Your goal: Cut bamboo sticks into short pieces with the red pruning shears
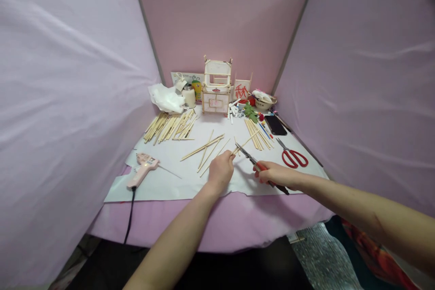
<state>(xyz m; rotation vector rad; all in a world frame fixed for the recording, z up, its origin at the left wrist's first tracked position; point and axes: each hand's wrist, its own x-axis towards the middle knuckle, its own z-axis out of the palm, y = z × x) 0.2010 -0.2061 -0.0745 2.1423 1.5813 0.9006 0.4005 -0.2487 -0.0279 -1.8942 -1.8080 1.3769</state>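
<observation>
My left hand [221, 170] is closed on the near end of a thin wooden stick [250, 138], which slants up and to the right. My right hand [268, 173] is wrapped round the red and black handles of a cutting tool [248, 156]. Its metal blades reach the stick just beyond my left fingertips; whether they touch it I cannot tell. Several loose sticks [203, 147] lie crossed on the white paper [170, 190], left of and behind my left hand.
A pink glue gun [144, 170] with a black cord lies left. Behind are a stick bundle [170, 127], a stick frame model [216, 86], a jar [189, 96] and a bowl [264, 103]. Red-handled scissors [292, 156] and a phone [275, 125] lie right.
</observation>
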